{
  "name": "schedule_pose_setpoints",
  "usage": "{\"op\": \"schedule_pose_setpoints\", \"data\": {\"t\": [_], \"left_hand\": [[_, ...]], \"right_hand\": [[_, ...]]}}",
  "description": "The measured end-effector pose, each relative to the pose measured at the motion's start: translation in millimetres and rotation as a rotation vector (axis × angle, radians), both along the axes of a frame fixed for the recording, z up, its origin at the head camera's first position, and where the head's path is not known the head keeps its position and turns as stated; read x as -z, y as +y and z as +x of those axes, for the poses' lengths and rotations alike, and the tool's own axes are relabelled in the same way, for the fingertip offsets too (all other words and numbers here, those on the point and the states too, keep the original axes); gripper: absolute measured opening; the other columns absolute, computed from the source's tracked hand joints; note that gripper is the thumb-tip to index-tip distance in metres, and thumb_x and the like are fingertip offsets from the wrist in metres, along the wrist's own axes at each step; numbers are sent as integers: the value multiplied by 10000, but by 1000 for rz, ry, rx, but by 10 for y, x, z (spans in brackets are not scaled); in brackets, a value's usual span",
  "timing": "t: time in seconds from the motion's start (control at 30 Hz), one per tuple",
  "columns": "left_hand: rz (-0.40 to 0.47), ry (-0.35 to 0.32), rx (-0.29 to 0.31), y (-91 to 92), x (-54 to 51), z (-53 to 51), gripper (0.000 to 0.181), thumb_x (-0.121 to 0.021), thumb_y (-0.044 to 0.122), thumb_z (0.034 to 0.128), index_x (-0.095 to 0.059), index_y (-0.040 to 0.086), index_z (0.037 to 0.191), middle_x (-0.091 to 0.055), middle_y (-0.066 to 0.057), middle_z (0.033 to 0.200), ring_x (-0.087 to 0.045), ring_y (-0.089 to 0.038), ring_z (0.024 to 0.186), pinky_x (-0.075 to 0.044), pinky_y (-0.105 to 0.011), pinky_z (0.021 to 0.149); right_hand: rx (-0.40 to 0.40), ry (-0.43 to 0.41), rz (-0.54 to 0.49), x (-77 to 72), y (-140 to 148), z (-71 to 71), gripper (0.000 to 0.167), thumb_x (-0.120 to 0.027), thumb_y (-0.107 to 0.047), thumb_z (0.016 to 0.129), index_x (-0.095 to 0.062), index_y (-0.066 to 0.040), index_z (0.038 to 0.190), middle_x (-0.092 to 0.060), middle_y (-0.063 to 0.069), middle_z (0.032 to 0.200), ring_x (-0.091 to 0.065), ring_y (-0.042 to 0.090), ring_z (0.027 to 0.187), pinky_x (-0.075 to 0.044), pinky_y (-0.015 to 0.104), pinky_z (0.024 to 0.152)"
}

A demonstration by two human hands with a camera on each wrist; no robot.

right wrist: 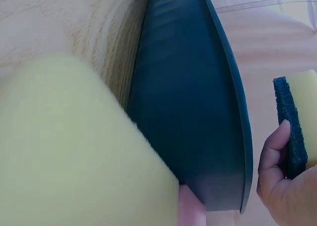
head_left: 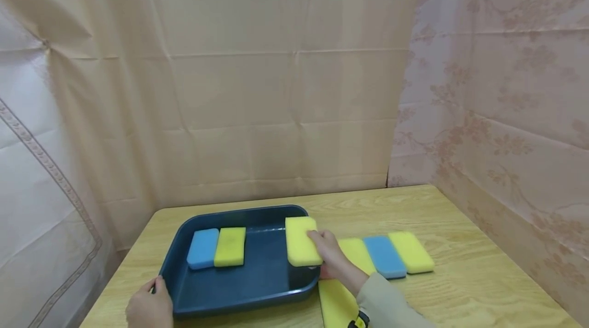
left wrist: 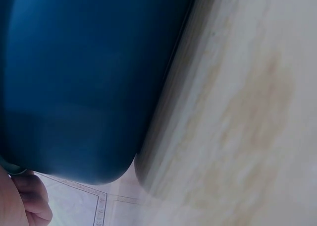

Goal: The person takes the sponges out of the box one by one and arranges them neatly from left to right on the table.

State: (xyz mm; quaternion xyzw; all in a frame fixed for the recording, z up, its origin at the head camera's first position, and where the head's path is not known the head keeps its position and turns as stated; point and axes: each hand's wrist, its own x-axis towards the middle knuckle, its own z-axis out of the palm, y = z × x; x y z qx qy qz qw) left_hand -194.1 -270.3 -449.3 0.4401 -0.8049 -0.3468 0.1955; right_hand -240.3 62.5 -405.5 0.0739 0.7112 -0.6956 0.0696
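My right hand point(head_left: 329, 249) pinches a yellow sponge point(head_left: 301, 242) over the right end of the dark blue tray point(head_left: 257, 282). In the right wrist view this sponge point(right wrist: 304, 112) shows a dark scouring layer on one face, with fingers against it. My left hand point(head_left: 151, 304) grips the tray's rim at the front left corner; only part of that hand point(left wrist: 33, 198) appears in the left wrist view. Inside the tray, toward its left, a blue sponge point(head_left: 203, 249) and another yellow sponge point(head_left: 230, 247) lie side by side, touching.
Right of the tray on the wooden table point(head_left: 465, 246) lie a blue sponge point(head_left: 384, 256), a yellow sponge point(head_left: 411, 252) and other yellow ones point(head_left: 338, 302), partly behind my right arm. A bit of pink sponge point(right wrist: 190, 206) shows beside the tray. Curtains point(head_left: 276, 88) hang behind.
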Motion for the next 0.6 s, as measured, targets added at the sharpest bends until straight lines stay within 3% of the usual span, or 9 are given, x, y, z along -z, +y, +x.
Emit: {"op": "schedule_pose_setpoints", "data": {"t": [0.13,0.37,0.6], "left_hand": [[3,0,0,-1,-4,6,385,-392,229,933,-561,-56,1129,-548,-278,1105,-476,-441,1044,-344,-564,882],[10,11,-15,-2,19,-26,360,-422,211,918,-576,-45,1119,-556,-264,1104,-487,-433,1033,-344,-559,881],[4,8,-35,-3,18,-44,360,-423,219,919,-581,-30,1126,-556,-250,1117,-491,-419,1041,-351,-537,888]], "right_hand": [[-6,39,38,2,75,20,376,-496,-271,876,-410,68,1014,-508,133,803,-537,193,617,-493,314,489],[-21,9,13,58,241,144,383,-507,-318,873,-397,29,995,-498,130,806,-540,207,633,-515,386,507],[-37,65,16,91,398,180,426,-517,-316,876,-395,64,1025,-544,107,771,-566,152,567,-490,282,458]]}}
